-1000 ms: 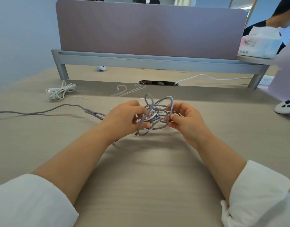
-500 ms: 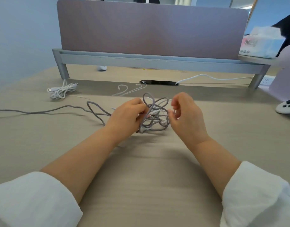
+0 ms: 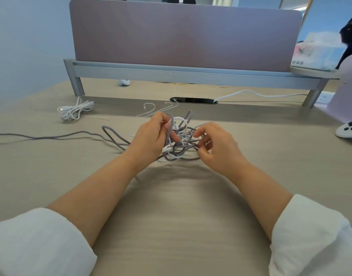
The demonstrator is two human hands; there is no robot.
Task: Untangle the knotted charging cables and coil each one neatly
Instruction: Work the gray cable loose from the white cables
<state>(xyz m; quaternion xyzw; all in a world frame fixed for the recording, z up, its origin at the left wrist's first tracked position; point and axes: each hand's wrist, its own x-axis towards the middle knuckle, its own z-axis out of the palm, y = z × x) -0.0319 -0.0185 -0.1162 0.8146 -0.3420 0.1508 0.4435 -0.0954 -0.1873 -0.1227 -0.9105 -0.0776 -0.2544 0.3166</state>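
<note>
Gripping the knot from both sides: white sleeves [image 3: 32,242] sit at the near edge, and bare forearms run out over the wood desk [image 3: 171,226] to the cable tangle [image 3: 181,154]. The tangle is btwn the two hands, partly lifted, w/ its lower loops on the desk.

- **L hand** [image 3: 151,140]: fingers curled round a grey braided strand on the tangle's left side, holding it raised.
- **R hand** [image 3: 218,150]: thumb and curled fingers pinch strands at the tangle's right edge.
- **Tangle:** grey braided cable wound thru a white cable [image 3: 179,118]. A white plug end [image 3: 167,149] shows just under the L fingers.
- **Grey tail** [image 3: 51,136]: loops out left of the L hand and runs flat to the frame's left edge.

Just past the hands lie two thin white hooked strands [image 3: 151,107]. Beyond the L hand and well apart from it, a bundled white cable [image 3: 74,111] lies on the desk.

Further out is a black cable slot [image 3: 193,100] in the desktop. A white lead [image 3: 250,93] comes out of its right end and runs off right, and one thin strand reaches its left end.

Far right of the R hand is a white game controller [image 3: 348,130]. Behind it all stands a mauve divider panel [image 3: 181,34] on a grey rail. A shelf at its right end carries a blurred soft pack [image 3: 320,52]; contents can't tell.
</note>
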